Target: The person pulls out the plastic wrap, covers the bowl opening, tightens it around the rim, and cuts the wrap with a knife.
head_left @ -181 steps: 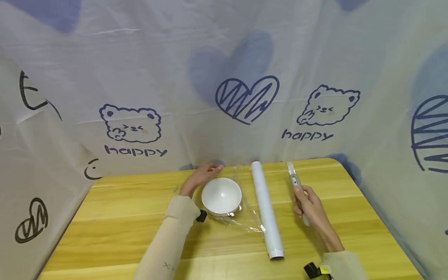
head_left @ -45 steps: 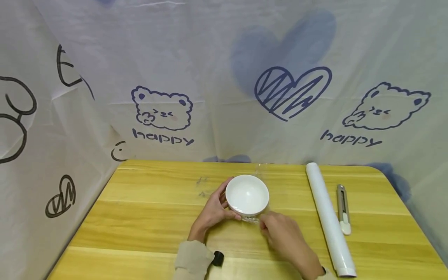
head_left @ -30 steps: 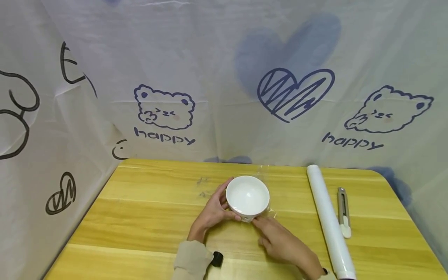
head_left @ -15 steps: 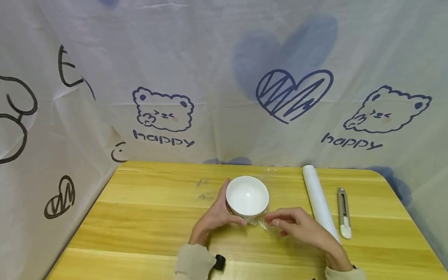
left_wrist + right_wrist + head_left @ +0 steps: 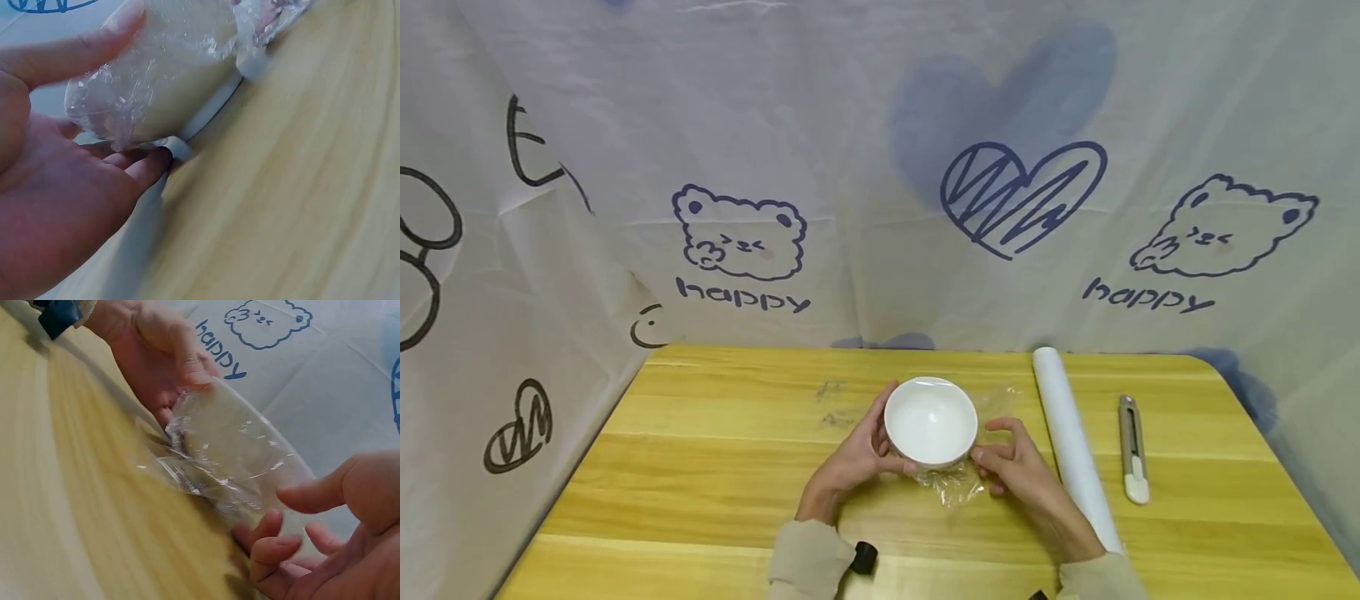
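Note:
A white bowl (image 5: 931, 421) stands upright on the table, with clear plastic wrap (image 5: 953, 487) around its outside and crumpled out in front. My left hand (image 5: 856, 457) grips the bowl's left side, thumb at the front. In the left wrist view its fingertips (image 5: 156, 164) reach the bowl's base, and the wrap covers the bowl's wall. On the bowl's right side my right hand (image 5: 1028, 477) has its thumb and curled fingers at the wrap, seemingly pinching it. The right wrist view shows the thumb (image 5: 312, 495) against the wrapped wall; the exact contact is unclear.
A long white roll (image 5: 1067, 442) lies right of the bowl, its near end behind the right forearm. Further right is a grey utility knife (image 5: 1132, 450). Loose film (image 5: 1003, 400) spreads behind the right hand. A printed cloth (image 5: 865, 167) hangs at the table's back edge.
The knife was put down on the right, and the left hand took hold of the bowl. Lately the right hand moved up to the bowl's right side; the roll shifted slightly left.

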Demonstrator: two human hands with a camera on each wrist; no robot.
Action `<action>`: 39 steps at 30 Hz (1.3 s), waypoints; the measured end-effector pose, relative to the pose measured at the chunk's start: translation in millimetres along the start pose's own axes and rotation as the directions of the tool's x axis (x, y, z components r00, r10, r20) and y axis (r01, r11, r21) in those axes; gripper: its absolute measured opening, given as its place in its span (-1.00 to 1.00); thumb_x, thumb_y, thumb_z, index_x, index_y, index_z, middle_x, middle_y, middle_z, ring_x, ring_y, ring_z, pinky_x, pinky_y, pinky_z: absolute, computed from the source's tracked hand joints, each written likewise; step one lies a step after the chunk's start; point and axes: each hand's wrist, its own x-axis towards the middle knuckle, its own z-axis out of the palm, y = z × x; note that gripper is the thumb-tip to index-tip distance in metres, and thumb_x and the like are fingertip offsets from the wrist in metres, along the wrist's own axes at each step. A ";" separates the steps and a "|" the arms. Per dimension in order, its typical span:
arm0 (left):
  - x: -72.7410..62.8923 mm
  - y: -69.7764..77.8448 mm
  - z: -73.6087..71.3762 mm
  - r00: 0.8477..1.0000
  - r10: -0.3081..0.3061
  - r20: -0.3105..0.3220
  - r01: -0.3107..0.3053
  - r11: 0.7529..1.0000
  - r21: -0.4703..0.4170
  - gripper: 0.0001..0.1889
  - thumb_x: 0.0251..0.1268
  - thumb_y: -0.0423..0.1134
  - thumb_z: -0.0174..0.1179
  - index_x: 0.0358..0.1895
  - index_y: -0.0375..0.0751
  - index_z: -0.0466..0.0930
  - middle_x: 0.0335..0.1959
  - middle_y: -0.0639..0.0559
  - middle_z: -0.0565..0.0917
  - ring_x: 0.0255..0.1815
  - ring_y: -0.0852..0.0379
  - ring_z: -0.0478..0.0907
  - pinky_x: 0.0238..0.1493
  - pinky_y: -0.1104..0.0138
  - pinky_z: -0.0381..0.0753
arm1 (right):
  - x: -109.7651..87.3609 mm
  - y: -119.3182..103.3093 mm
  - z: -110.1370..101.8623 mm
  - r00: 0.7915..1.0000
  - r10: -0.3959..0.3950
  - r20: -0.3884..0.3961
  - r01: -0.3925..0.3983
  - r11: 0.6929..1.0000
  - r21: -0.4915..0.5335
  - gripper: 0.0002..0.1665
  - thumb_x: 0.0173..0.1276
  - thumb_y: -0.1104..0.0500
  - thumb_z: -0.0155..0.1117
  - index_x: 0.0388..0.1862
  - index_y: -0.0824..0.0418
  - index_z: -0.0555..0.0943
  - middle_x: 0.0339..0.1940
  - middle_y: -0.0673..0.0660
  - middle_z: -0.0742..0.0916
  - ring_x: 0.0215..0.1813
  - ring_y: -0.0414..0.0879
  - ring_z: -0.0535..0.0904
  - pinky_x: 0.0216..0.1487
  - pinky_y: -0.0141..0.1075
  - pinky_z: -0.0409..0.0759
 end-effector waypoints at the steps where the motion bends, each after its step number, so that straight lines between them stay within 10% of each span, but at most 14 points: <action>1: -0.1 0.6 0.3 1.000 0.002 0.003 -0.002 1.000 0.007 0.41 -0.08 -0.65 0.52 0.69 -0.10 -0.39 0.68 -0.20 -0.09 0.65 -0.17 -0.03 0.55 0.26 0.14 | 0.4 0.5 0.1 1.000 0.010 0.014 -0.010 1.000 0.006 -0.35 0.47 0.39 0.22 0.39 0.33 0.12 -0.25 0.19 0.73 -0.39 -0.16 0.47 -0.53 -0.45 0.38; 9: 0.8 0.3 1.3 1.000 0.011 -0.028 -0.010 0.999 0.039 0.35 -0.06 -0.64 0.52 0.69 -0.11 -0.31 0.66 -0.24 0.00 0.60 -0.23 0.08 0.49 0.25 0.29 | -0.4 2.0 -4.3 0.997 0.018 0.078 -0.017 1.000 -0.019 -0.51 0.40 0.40 0.20 0.25 0.37 0.30 -0.36 0.09 0.73 -0.35 -0.13 0.54 -0.43 -0.37 0.57; 18: 3.2 -0.4 0.8 1.000 -0.008 -0.018 0.008 0.999 0.031 0.35 0.03 -0.57 0.51 0.69 -0.08 -0.38 0.67 -0.24 -0.05 0.62 -0.22 0.03 0.52 0.22 0.22 | -1.7 -0.1 -17.3 0.969 -0.087 0.233 0.027 0.968 0.250 -0.90 0.53 0.36 0.15 -0.04 0.32 0.55 -0.13 0.13 0.66 -0.08 -0.03 0.73 0.03 -0.11 0.74; 29: 6.6 -13.1 15.2 0.990 0.059 -0.130 -0.031 0.977 0.211 0.44 -0.19 -0.39 0.70 0.69 -0.11 -0.25 0.60 -0.19 0.14 0.54 -0.16 0.20 0.53 0.10 0.21 | 0.6 -2.2 -27.6 0.934 -0.136 0.331 0.103 0.988 0.115 -0.82 0.43 0.37 0.32 -0.07 0.41 0.53 -0.32 0.08 0.74 -0.28 -0.14 0.68 -0.28 -0.32 0.73; 39: 14.1 -11.8 20.7 0.978 0.078 -0.195 -0.025 0.965 0.261 0.35 -0.21 -0.55 0.64 0.66 -0.21 -0.13 0.56 -0.24 0.21 0.51 -0.20 0.25 0.51 0.00 0.24 | -3.2 -10.3 -38.7 0.954 -0.129 0.271 0.167 0.978 -0.122 -0.71 0.43 0.36 0.31 -0.01 0.60 0.61 -0.22 0.18 0.75 -0.30 -0.11 0.69 -0.43 -0.30 0.71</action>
